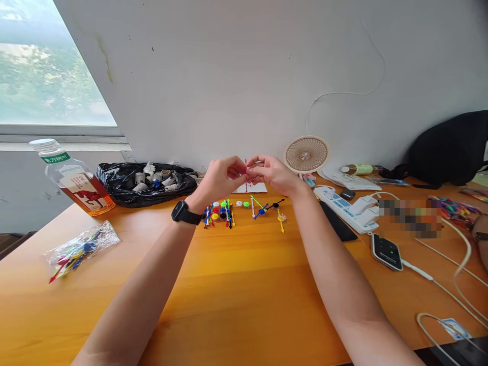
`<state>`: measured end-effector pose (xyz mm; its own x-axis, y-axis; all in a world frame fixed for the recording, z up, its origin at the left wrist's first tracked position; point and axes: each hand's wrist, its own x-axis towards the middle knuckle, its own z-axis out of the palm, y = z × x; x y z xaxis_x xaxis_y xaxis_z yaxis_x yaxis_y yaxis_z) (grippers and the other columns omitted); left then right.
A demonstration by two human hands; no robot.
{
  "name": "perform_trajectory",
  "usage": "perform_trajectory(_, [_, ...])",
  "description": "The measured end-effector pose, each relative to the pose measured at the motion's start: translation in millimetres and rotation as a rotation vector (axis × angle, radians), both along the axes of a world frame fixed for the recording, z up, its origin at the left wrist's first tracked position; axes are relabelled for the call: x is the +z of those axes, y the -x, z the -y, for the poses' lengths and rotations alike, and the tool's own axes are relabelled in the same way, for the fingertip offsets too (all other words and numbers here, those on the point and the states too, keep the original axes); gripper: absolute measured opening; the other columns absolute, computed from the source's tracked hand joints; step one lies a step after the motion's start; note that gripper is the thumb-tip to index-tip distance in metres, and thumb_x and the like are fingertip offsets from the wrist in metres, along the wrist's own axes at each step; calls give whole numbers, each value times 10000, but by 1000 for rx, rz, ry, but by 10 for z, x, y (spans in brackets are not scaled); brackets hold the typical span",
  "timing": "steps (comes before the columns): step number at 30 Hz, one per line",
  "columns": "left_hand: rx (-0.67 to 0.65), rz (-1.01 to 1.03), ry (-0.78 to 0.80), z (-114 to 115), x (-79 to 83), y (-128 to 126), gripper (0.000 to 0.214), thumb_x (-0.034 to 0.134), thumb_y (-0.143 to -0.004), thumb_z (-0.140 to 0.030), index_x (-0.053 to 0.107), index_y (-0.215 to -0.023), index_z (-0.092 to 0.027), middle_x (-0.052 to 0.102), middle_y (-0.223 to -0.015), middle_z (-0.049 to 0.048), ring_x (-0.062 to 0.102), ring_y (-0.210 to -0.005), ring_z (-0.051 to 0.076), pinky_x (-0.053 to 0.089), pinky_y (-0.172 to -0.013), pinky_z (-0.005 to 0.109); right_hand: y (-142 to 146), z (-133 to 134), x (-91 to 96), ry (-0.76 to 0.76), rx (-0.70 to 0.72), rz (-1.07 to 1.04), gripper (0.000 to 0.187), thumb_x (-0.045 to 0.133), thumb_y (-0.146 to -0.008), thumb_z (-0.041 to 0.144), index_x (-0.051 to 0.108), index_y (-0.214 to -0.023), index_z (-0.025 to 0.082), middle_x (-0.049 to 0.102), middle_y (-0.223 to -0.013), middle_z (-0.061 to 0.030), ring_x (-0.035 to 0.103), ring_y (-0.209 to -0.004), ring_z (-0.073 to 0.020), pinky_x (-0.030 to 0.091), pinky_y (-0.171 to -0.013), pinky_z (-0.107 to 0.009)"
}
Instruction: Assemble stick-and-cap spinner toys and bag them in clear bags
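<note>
Above the table's far side, my left hand (224,175) and my right hand (272,174) meet fingertip to fingertip in a pinch. Between them a red arrow spinner (246,187) stands upright, its middle partly hidden by the fingers. Just below my hands lie several loose arrows and round spinner bases (215,216) in red, blue, yellow, black, green and white. To the right of these are assembled spinners: a blue one (261,211), a black one (275,206) and a yellow one (281,217). White paper (253,188) lies behind my fingers.
On the left are a tilted-looking tea bottle (82,180), a black plastic bag (114,185) with white pieces and a clear bag of spinner parts (86,247). On the right are a fan (306,154), a power strip (341,207), a charging device (386,251), cables and another person's arm (481,229).
</note>
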<state>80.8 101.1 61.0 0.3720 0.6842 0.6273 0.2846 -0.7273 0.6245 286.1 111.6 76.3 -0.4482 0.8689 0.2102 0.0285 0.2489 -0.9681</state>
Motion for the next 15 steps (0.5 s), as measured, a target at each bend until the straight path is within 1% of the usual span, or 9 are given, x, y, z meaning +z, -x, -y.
perform_trajectory(3, [-30,-13,24,-33,-16,42,207,731,-906,-294,775,-1040,-143,799,-916,68,745,-808,166,622,-803,287,5,-45,-47,145,-30,-57,355,820,-785,228,646,-1091,182,749,-861,-43,693,-787,-159,567,-740,-269])
perform_trajectory(6, [-51,-2,63,-62,-42,74,224,758,-895,-318,803,-1027,-142,814,-953,73,760,-850,181,634,-854,305,24,-115,-123,261,-17,-88,329,814,-766,197,663,-1056,157,751,-836,-46,683,-734,-140,564,-715,-251])
perform_trajectory(10, [-98,-5,118,-97,-97,92,233,789,-874,-333,804,-1002,-140,820,-942,71,779,-867,197,646,-864,320,31,-207,-262,258,44,-140,267,833,-735,218,676,-941,152,714,-780,-8,630,-681,-100,510,-662,-202])
perform_trajectory(12, [-126,-13,146,-123,-141,95,222,785,-877,-334,793,-983,-140,820,-930,75,786,-866,203,651,-865,330,38,-231,-325,254,96,-136,250,839,-745,272,666,-877,150,664,-727,18,552,-618,-72,441,-595,-176])
perform_trajectory(15, [-160,-34,202,-181,-230,111,228,801,-855,-336,771,-950,-131,820,-920,98,794,-859,222,658,-842,347,68,-237,-392,279,175,-76,268,826,-762,335,642,-803,145,607,-704,31,446,-570,-56,346,-531,-177])
